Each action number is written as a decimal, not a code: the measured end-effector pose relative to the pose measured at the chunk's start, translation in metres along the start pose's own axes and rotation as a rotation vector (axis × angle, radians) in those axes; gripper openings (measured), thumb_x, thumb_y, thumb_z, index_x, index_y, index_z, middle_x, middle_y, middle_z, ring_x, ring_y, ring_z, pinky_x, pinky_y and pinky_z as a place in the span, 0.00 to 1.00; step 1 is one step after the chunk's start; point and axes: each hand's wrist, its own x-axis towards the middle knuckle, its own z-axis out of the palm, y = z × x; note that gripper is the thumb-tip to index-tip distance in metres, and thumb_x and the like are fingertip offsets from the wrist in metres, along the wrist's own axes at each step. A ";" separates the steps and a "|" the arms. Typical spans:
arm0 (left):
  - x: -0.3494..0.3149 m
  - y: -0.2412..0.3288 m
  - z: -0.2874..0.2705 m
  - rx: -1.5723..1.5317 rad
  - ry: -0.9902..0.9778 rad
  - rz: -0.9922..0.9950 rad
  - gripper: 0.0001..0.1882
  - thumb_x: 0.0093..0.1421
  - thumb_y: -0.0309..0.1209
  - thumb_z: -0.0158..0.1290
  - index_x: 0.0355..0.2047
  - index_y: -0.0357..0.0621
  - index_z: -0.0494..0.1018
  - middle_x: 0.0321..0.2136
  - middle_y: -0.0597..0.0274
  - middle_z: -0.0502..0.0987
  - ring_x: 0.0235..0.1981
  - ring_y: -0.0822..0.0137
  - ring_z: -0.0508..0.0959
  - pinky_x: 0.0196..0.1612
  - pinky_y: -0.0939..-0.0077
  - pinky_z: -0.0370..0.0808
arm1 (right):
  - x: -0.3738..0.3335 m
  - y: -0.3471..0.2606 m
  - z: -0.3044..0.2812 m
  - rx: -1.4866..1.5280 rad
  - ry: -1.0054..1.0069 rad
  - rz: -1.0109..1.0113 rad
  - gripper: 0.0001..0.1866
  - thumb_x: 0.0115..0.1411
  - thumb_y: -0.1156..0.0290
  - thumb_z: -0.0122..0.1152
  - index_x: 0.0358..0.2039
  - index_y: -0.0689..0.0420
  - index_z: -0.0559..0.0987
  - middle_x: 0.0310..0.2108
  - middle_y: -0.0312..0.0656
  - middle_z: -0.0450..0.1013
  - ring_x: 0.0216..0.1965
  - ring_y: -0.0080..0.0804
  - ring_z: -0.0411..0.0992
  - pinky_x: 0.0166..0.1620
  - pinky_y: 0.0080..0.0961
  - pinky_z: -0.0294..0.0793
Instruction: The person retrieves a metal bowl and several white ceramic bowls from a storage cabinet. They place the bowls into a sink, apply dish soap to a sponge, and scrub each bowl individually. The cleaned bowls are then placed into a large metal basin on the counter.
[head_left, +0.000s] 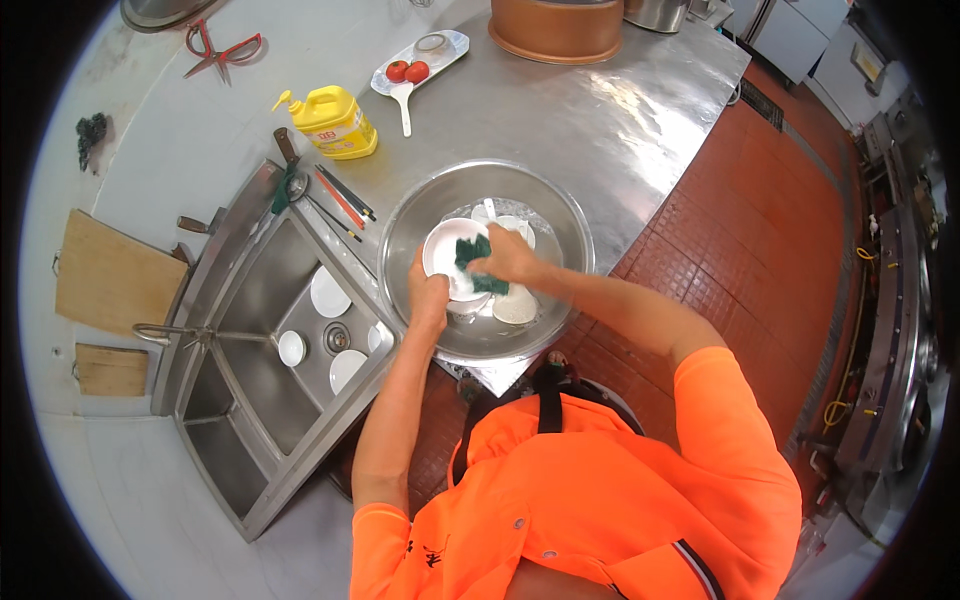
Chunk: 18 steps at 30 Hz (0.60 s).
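A: What do we have in our hands?

B: Our left hand is clamped on the rim of a round white ceramic bowl, tilting it up inside the wide round stainless-steel basin; our right hand is closed on a dark green scouring pad and presses it against the bowl's inner face; the two hands sit close together, the bowl between them.

A: And where does the basin stand?

B: On the brushed steel desk, just beside the sunken double steel sink to our left; more white dishes lie in the basin's water under our hands.

A: What is in the sink?

B: Several small white plates and cups rest around the drain in the near compartment; the other compartment we cannot judge.

A: Anything else on the desk?

B: A yellow plastic pump bottle stands beyond the sink, with red and dark chopsticks lying near it; farther off, a white oblong tray carries two red tomatoes and a white spoon; red-handled scissors lie well apart at the far left; a pale wooden cutting board leans left of the sink.
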 end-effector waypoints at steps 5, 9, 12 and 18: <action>-0.003 -0.009 0.010 0.063 0.182 0.074 0.34 0.40 0.11 0.36 0.52 0.35 0.65 0.43 0.52 0.73 0.47 0.61 0.72 0.51 0.76 0.65 | -0.030 -0.031 0.016 0.316 0.096 0.337 0.38 0.37 0.57 0.74 0.42 0.69 0.67 0.34 0.61 0.73 0.39 0.55 0.73 0.42 0.40 0.73; -0.001 -0.005 0.007 0.111 0.004 -0.063 0.32 0.41 0.12 0.39 0.52 0.34 0.65 0.42 0.51 0.73 0.41 0.59 0.75 0.40 0.74 0.71 | -0.005 -0.019 -0.015 -0.024 0.155 -0.035 0.25 0.48 0.58 0.65 0.38 0.62 0.67 0.25 0.58 0.73 0.31 0.58 0.73 0.35 0.46 0.71; 0.008 -0.020 -0.005 -0.045 -0.052 -0.184 0.31 0.41 0.14 0.42 0.51 0.28 0.61 0.43 0.43 0.70 0.38 0.47 0.76 0.34 0.60 0.79 | 0.002 -0.027 -0.028 -0.048 0.237 -0.178 0.16 0.55 0.60 0.58 0.33 0.60 0.69 0.20 0.54 0.72 0.26 0.58 0.72 0.32 0.47 0.70; 0.004 -0.007 -0.008 -0.441 0.001 -0.357 0.31 0.41 0.14 0.40 0.52 0.22 0.57 0.45 0.34 0.66 0.40 0.35 0.74 0.35 0.41 0.80 | -0.007 -0.029 -0.055 0.738 0.437 0.296 0.17 0.60 0.60 0.50 0.28 0.63 0.72 0.26 0.61 0.71 0.30 0.58 0.71 0.34 0.45 0.67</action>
